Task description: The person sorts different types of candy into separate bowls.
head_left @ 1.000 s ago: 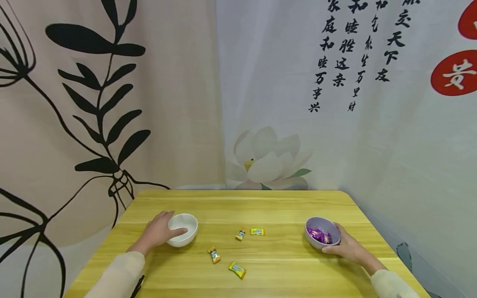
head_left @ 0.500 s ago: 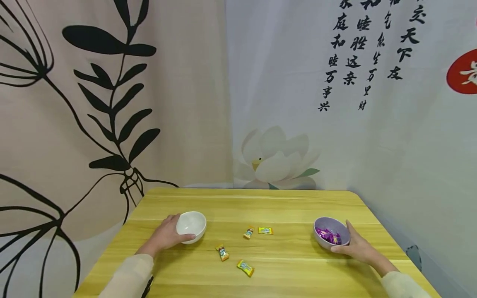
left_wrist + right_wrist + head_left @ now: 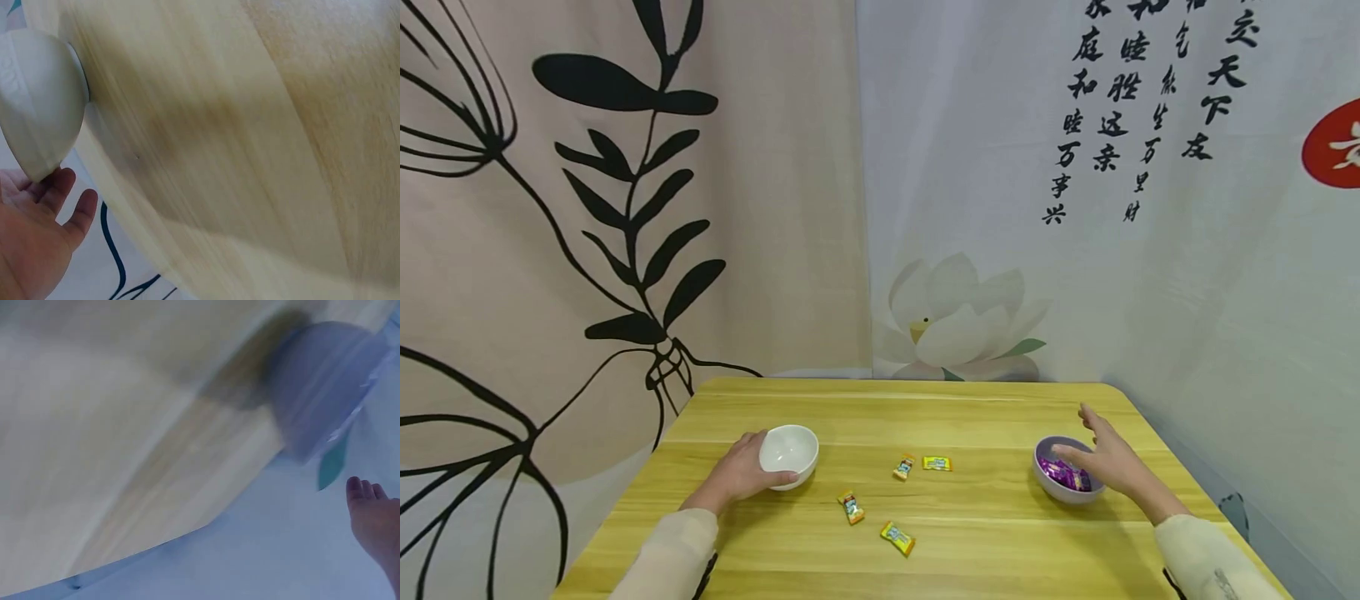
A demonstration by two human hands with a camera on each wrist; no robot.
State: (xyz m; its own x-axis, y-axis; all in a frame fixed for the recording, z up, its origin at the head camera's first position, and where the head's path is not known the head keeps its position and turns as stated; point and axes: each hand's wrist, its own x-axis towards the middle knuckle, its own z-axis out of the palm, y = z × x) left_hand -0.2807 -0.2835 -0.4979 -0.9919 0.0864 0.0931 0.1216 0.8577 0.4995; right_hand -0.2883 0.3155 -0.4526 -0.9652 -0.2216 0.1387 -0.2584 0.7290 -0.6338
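From where I stand, the purple bowl (image 3: 1062,494) sits upright toward the person's right, a heap of shiny purple sweets (image 3: 1063,477) inside it. Over its far right side hangs the right grip (image 3: 1108,457), thumb and fingers well apart and holding nothing; the wrist view, though blurred, shows the fingertips clear of the bowl. Across from it, toward the left, stands the white bowl (image 3: 792,447), with no sweets showing in it. The left grip (image 3: 739,475) is clamped on this one, thumb along the near side and fingers round the left side.

As I judge it, the left should hold firmly but without squeezing, keeping the bowl's foot flat so it neither skids nor tips. The right does best to keep its thumb above the purple rim, since a knuckle catching there could tilt the bowl and spill the heap. Slow, level movement would suit such light things.

Between the bowls, four yellow-and-orange sweets (image 3: 897,539) lie scattered, untouched and well apart from both hands; any sideways sweep of an arm ought to pass above them. All this rests on the wood-grained surface (image 3: 992,567), with a printed cloth (image 3: 797,208) behind.
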